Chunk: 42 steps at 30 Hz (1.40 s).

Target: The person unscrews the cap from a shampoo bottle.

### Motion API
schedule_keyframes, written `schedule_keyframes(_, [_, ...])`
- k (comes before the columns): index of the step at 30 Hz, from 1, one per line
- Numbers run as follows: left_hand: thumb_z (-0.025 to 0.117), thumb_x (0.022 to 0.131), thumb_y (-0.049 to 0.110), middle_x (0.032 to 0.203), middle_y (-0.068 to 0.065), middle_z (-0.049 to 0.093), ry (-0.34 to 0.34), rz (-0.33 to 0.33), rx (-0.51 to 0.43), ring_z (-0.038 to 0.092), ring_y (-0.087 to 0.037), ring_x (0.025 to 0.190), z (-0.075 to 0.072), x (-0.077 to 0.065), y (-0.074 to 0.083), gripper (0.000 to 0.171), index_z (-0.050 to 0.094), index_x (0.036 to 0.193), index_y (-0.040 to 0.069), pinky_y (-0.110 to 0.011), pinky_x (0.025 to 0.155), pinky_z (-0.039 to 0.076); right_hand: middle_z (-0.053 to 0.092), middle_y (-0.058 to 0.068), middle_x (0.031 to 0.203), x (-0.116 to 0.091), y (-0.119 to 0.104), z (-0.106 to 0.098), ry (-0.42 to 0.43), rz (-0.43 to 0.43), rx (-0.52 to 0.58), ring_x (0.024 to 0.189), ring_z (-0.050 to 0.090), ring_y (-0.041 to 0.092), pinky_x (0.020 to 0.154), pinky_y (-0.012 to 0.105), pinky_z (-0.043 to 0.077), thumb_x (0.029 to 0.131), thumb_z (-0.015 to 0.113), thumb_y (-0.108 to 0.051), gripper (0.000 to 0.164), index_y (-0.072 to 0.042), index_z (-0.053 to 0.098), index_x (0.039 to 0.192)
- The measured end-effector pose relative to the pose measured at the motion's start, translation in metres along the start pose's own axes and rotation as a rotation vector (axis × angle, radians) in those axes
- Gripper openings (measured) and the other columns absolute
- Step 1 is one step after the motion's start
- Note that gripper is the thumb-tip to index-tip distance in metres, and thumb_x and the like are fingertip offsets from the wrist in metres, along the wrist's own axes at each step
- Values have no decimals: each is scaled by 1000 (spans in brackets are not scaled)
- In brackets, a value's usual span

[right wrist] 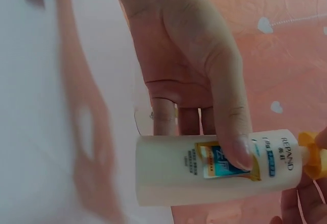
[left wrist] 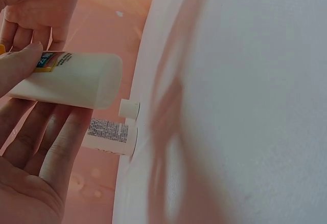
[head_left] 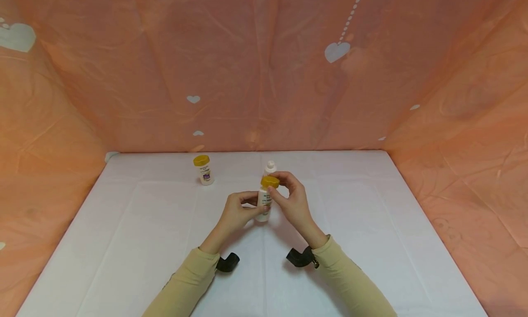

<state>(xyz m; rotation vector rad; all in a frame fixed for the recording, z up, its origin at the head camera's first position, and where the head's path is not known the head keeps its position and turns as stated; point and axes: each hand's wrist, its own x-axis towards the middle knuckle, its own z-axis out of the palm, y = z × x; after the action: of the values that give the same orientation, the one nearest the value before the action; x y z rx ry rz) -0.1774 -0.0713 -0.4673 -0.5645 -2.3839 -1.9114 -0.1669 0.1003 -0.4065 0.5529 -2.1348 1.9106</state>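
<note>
My left hand (head_left: 242,211) holds a white plastic bottle (head_left: 264,199) by its body, slightly tilted above the table. Its thumb lies across the printed label (right wrist: 225,162), with the other fingers round the far side. At the top, my right hand (head_left: 293,200) pinches the yellow cap (head_left: 270,183) between thumb and fingers. A bit of pale neck (right wrist: 305,156) shows under the cap in the right wrist view. The left wrist view shows the bottle's translucent base (left wrist: 108,81) pointing down to the table.
Just behind the hands stands another bottle with a white top (head_left: 270,166), partly hidden. A similar yellow-capped bottle (head_left: 205,172) stands upright at the back left. White cloth covers the table (head_left: 350,216); an orange curtain with hearts (head_left: 231,69) hangs behind and beside it.
</note>
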Motion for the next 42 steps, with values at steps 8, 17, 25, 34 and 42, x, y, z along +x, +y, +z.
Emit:
schedule_keyframes(8, [83, 75, 12, 91, -5, 71, 2, -17, 7, 65, -17, 84, -2, -1, 2, 32, 73, 105, 4, -30, 75, 56, 59, 21, 109, 6, 2, -12, 14, 8, 82, 97, 56, 19, 93, 33, 45, 86, 64, 10, 30, 12, 54, 114])
schedule_keyframes(17, [83, 75, 11, 93, -5, 71, 26, -42, 8, 65, -17, 86, -4, -2, 2, 34, 73, 107, 4, -30, 76, 56, 59, 14, 118, 12, 23, -32, 58, 118, 196, 104, 58, 20, 90, 26, 49, 90, 62, 3, 34, 7, 56, 123])
schedule_keyframes(25, [80, 75, 2, 95, -13, 70, 31, -101, -21, 63, -22, 87, -5, -4, 22, 35, 69, 108, -5, -28, 75, 56, 64, 6, 106, 10, 30, -45, 82, 197, 292, 99, 59, 19, 86, 26, 49, 90, 63, 3, 29, 7, 55, 117])
schedule_keyframes(34, [78, 77, 1, 95, -16, 69, 26, -121, -15, 63, -25, 89, -8, -3, 36, 34, 68, 109, -8, -28, 75, 56, 60, 13, 116, 8, 42, -59, 46, 289, 255, 100, 60, 18, 83, 26, 49, 95, 57, -2, 38, 6, 49, 131])
schedule_keyframes(42, [83, 74, 10, 94, -10, 71, 70, -93, 10, 65, -22, 88, -5, 12, 5, 37, 71, 108, 1, -31, 76, 56, 54, 22, 121, 5, 49, -67, 45, 342, 276, 101, 60, 18, 86, 27, 51, 94, 57, 0, 38, 12, 46, 129])
